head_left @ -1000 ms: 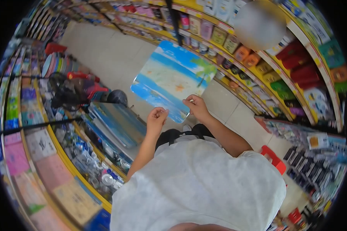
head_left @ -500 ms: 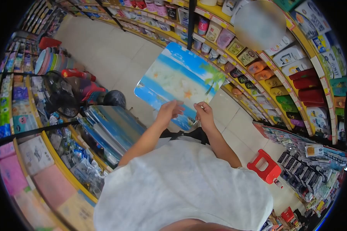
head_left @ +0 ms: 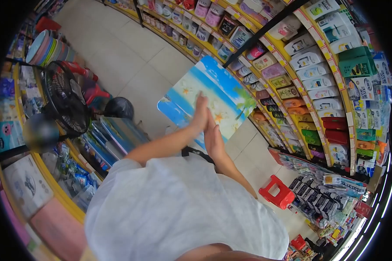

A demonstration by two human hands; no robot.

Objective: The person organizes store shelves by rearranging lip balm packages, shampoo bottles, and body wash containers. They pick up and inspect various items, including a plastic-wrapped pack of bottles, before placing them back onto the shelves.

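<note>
A tabletop-like board [head_left: 191, 89] with rounded corners and a printed beach scene of sea, sand, starfish and a palm tree lies in front of me. Above its near part, my left hand [head_left: 200, 114] is stretched out, slightly blurred, its fingers pointing away from me. Against it, palm side inward, rests my right hand [head_left: 214, 140] with straight fingers. Nothing shows in either hand, though the space between the palms is hidden. What supports the board cannot be seen.
Several similar printed boards [head_left: 117, 135] stand stacked at my left, beside a black fan [head_left: 67, 98] and a dark round object [head_left: 119, 108]. Shelves of bottles [head_left: 313, 71] run along the right. A red plastic stool [head_left: 276, 192] stands on the tiled floor [head_left: 159, 65].
My hands, apart at the board's near edge before, have come together with fingers straightened. My right hand has left its pinch at the edge. The view has shifted and turned slightly.
</note>
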